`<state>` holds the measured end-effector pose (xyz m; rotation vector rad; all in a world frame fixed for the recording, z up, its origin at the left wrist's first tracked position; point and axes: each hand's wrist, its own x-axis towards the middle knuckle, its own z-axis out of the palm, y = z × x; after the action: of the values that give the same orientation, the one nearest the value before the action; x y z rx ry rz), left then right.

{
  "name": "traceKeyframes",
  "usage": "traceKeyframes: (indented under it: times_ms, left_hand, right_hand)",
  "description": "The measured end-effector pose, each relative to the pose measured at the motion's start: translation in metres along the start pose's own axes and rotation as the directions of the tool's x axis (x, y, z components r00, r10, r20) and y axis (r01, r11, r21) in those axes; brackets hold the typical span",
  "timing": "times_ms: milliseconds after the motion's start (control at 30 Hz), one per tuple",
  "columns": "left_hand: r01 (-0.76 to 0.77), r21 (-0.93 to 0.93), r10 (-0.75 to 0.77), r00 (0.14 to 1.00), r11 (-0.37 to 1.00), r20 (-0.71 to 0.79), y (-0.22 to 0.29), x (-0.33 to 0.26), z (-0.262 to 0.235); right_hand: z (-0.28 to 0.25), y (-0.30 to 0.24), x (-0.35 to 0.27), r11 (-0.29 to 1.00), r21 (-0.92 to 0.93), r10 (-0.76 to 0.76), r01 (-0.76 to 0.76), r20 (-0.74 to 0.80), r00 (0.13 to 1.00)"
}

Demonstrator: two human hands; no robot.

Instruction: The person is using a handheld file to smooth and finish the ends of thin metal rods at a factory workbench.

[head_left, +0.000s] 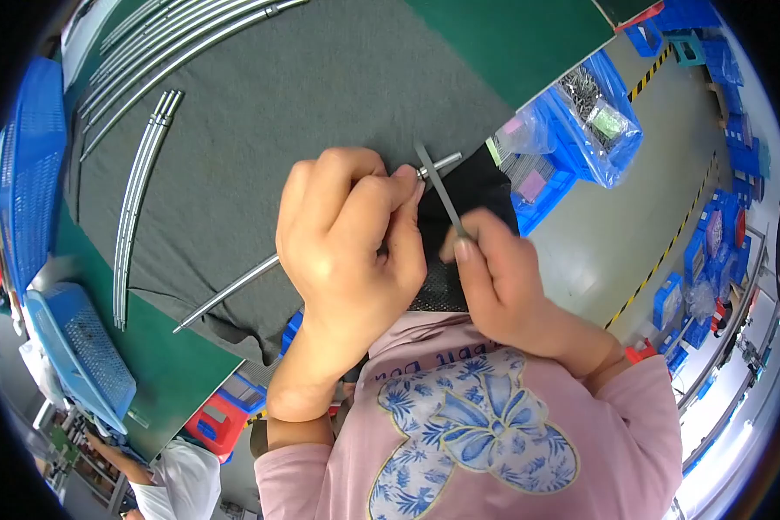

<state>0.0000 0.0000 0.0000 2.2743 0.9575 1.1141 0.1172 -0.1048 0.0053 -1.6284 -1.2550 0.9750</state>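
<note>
My left hand is closed around a long, thin metal rod, which runs slantwise under the fist. The rod's far end sticks out past my thumb and fingertips, with a collar-like step near them. In my right hand, pinched between thumb and fingers, is a narrow flat grey tool, like a small file. This tool crosses the rod's end just beyond the left fingertips and appears to touch it. Below the hands spreads a dark grey cloth on a green table.
A bundle of several metal rods lies on the cloth at left, with more long rods beyond. Blue bins holding bagged parts stand off the right table edge. Blue baskets line the left side. Another person's white sleeve shows at lower left.
</note>
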Motion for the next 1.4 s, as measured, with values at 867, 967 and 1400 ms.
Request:
traceKeyframes:
  times_ms: [867, 967, 1400]
  left_hand:
    - [-0.013, 0.004, 0.013, 1.000, 1.000, -0.005, -0.008, 0.002, 0.004]
    - [-0.071, -0.002, 0.071, 0.997, 0.997, -0.037, -0.009, 0.002, 0.001]
    - [-0.019, -0.011, 0.019, 0.999, 1.000, -0.033, -0.009, 0.004, 0.006]
  right_hand:
    - [0.025, 0.032, 0.015, 0.983, -0.100, -0.164, 0.155, -0.090, 0.982]
    - [0.024, 0.019, 0.023, 0.985, -0.067, -0.165, 0.159, -0.095, 0.982]
    - [-0.005, 0.002, 0.002, 0.990, -0.139, 0.044, -0.032, 0.079, 0.996]
